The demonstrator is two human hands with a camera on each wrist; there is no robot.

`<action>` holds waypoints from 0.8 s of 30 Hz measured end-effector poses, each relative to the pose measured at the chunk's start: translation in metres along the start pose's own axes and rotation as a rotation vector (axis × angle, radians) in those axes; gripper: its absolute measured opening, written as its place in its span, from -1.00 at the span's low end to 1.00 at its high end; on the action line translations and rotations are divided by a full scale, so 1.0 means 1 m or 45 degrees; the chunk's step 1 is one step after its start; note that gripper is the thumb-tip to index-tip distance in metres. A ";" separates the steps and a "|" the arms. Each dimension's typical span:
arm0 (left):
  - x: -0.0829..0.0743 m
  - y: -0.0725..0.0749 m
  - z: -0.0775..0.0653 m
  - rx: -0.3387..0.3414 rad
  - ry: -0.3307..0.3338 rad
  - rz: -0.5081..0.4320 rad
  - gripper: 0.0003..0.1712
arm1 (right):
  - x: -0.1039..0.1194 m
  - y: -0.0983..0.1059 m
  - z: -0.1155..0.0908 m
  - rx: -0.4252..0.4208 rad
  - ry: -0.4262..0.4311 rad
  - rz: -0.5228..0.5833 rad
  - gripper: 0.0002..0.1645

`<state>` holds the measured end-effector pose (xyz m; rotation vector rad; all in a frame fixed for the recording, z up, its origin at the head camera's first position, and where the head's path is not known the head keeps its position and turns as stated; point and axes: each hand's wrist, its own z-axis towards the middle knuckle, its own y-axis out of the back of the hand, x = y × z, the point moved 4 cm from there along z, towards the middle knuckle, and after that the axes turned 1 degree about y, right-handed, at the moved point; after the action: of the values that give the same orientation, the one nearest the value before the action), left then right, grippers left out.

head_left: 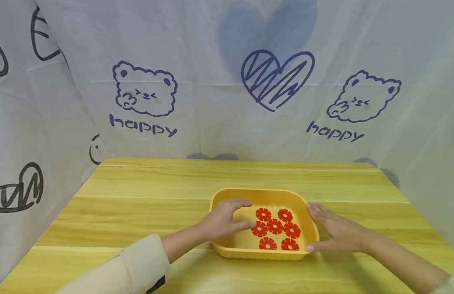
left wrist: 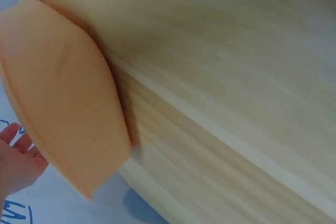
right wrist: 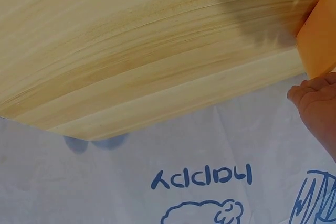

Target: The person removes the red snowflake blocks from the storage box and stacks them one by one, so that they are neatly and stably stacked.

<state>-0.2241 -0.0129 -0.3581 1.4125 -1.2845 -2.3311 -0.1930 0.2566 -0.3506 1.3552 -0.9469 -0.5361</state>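
A yellow-orange plastic bin (head_left: pixel 263 255) stands on the table, with several red notched plastic discs (head_left: pixel 269 226) lying flat over the right part of its floor. My left hand (head_left: pixel 223 218) reaches in over the bin's left side, thumb and fingers spread apart with nothing between them, the thumb tip close to the nearest discs. At the right end, my right hand (head_left: pixel 337 230) rests its fingertips and thumb along the rim. The left wrist view shows the bin's outer wall (left wrist: pixel 68 93) beside the left hand (left wrist: pixel 21 161). In the right wrist view, the right hand (right wrist: pixel 317 106) meets the bin's edge (right wrist: pixel 320 35).
The wood-grain table (head_left: pixel 138 204) extends around the bin on all sides. Behind it and along both sides hangs a white cloth (head_left: pixel 208 114) printed with bears, hearts and the word "happy".
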 end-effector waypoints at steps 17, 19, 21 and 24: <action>0.010 -0.029 0.026 0.117 0.052 0.122 -0.50 | 0.001 0.001 0.001 0.029 -0.012 0.008 0.25; 0.012 -0.031 0.028 0.128 0.055 0.115 -0.51 | 0.001 0.001 0.001 0.032 -0.013 0.005 0.25; 0.013 -0.033 0.030 0.138 0.058 0.108 -0.54 | 0.001 0.001 0.001 0.030 -0.011 -0.004 0.25; 0.015 -0.036 0.031 0.140 0.072 0.129 -0.57 | 0.001 0.001 0.001 0.023 -0.007 -0.025 0.25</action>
<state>-0.2461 0.0211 -0.3873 1.3983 -1.4522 -2.1708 -0.1936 0.2554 -0.3497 1.3810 -0.9457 -0.5478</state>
